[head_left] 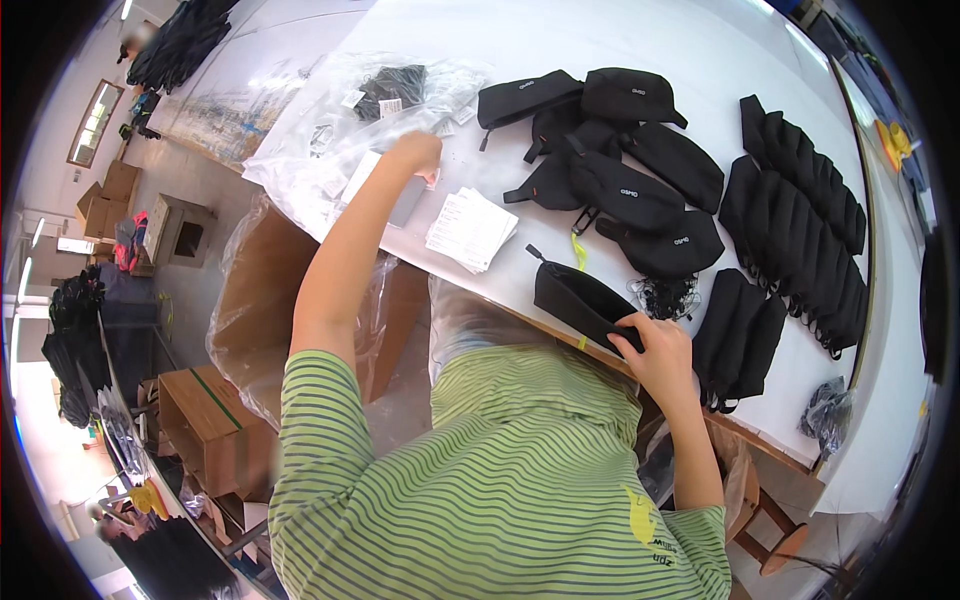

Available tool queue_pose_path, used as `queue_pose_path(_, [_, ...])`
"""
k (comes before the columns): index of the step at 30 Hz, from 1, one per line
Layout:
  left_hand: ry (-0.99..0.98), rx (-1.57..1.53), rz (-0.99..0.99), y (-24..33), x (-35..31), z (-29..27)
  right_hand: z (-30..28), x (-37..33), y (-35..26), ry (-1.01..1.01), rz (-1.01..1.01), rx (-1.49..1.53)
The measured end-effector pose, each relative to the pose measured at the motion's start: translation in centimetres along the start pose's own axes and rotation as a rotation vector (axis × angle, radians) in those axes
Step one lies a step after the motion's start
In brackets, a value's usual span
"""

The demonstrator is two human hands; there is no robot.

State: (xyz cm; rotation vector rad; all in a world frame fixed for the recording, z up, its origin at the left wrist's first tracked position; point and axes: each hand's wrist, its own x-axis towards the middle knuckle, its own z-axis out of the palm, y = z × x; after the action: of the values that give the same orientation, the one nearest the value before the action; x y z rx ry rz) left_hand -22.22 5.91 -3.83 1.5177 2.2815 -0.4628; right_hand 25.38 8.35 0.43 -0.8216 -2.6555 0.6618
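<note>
My right hand (pixel 660 355) grips the rim of a black zip pouch (pixel 575 295) at the table's near edge, thumb at its mouth. The pouch gapes and its zip pull sticks out to the left. Farther left, my left hand (pixel 418 155) reaches over a flat grey-and-white stack (pixel 405 205). Its fingers are curled and point down, and whatever they hold is hidden. Printed white paper slips (pixel 472 230) lie in a loose stack between the two hands. Clear plastic bags (pixel 300 170) spread beyond my left forearm, with a dark packet (pixel 392 88) among them.
Black waist bags (pixel 640 190) are heaped ahead of my right hand. Rows of black pouches (pixel 790 230) line the right side. A tangle of black cords (pixel 668 297) lies near the pouch. A plastic-lined carton (pixel 260 290) stands below the table at left, a wooden stool (pixel 785 550) at lower right.
</note>
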Motion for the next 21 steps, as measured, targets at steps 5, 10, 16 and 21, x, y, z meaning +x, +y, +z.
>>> queue_pose_path(5, [0.203, -0.163, 0.146, -0.2, -1.4, -0.6, -0.1, -0.1, 0.2, -0.04, -0.005, -0.006])
queue_pose_path(10, [0.518, -0.725, 0.215, 6.8, -5.7, -4.4, 0.1, -0.1, 0.4, -0.015, -0.024, 0.022])
queue_pose_path(16, [0.485, -1.066, 0.672, 19.7, -15.5, -2.4, 0.2, 0.1, 0.1, -0.003, -0.026, -0.003])
queue_pose_path(21, [0.377, -1.131, 0.591, 23.0, -16.3, 1.6, 0.5, -0.2, 0.1, 0.025, -0.069, -0.024])
